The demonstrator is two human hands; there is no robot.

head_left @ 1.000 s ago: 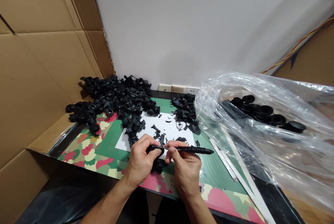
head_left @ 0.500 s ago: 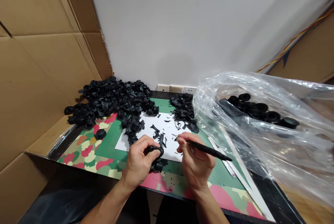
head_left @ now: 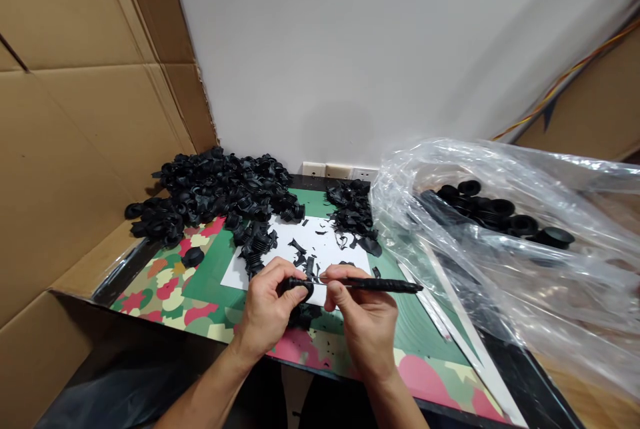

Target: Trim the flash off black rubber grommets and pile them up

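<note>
Held rounded black rubbery piece [head_left: 292, 283] in left-hand grip [head_left: 266, 302]; clasped slim black-handled tool [head_left: 387, 284] in right-hand grip [head_left: 367, 319], aimed lengthwise toward nine o'clock, at piece.

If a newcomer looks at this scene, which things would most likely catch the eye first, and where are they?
Probably the large heap of black pieces at the back left, beside the tall cardboard. Next might come the clear plastic bag on the right, with round black parts inside. At front centre, the left hand pinches a small black part, while the right hand holds a black-handled tool pointed toward it.
</note>
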